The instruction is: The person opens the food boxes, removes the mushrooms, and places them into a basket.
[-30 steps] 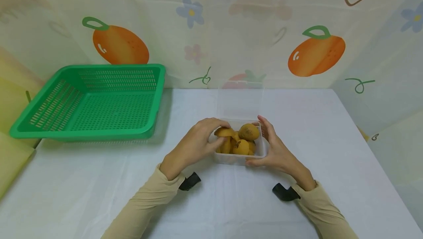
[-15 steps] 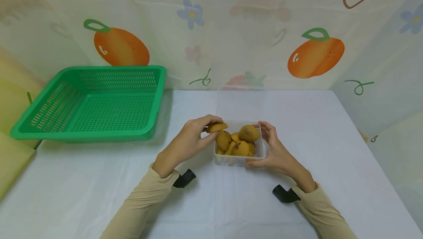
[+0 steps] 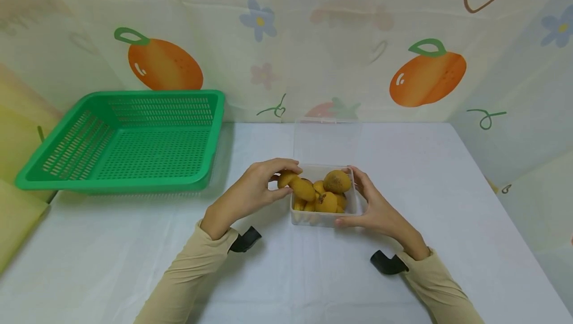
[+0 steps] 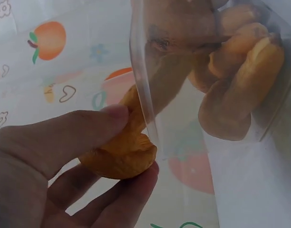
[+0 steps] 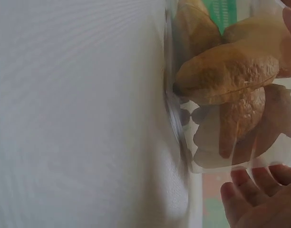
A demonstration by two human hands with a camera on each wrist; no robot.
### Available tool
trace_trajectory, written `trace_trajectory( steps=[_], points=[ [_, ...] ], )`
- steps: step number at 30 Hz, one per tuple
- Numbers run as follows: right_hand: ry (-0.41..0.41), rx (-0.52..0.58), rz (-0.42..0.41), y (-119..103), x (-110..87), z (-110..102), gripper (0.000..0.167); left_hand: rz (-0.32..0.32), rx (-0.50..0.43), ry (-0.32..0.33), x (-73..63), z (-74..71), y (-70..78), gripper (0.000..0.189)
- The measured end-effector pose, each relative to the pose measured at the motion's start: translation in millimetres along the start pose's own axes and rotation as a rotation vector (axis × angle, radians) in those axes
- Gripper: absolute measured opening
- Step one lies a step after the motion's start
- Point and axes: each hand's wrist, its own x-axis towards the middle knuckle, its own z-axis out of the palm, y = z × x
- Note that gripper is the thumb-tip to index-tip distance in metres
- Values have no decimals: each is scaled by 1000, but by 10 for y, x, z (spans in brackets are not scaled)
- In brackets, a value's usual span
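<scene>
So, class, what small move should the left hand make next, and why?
Probably raise the yellow-brown piece slightly: the left hand pinches it left of the box, but it seems to reach over the rim, so a lift should clear it. The right hand grips the box.

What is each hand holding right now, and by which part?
The left hand pinches a yellow piece by its end outside the box; the right hand grips the box by its right side.

A basket (image 3: 112,185) sits at the tabletop's (image 3: 322,274) back left corner. Right of it, nearer the front edge, stands a container (image 3: 309,219), food pieces (image 3: 337,181) inside, lid (image 3: 327,140) behind, left hand (image 3: 252,187) at its left, right hand (image 3: 380,209) at its right.
</scene>
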Motion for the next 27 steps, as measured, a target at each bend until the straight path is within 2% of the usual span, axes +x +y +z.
trace_trajectory(
  steps=[9,16,21,27],
  points=[
    [-6,-17,-4,48,9,8,115,2,31,16,9,17,-28,40],
    [-12,-26,-2,52,21,16,114,-22,12,1,-10,-9,-44,42],
    [-18,-27,2,51,23,22,114,11,29,20,-50,-8,-77,42],
    [-18,-23,7,43,15,12,114,-52,-6,31,-94,9,-110,39]
  ],
)
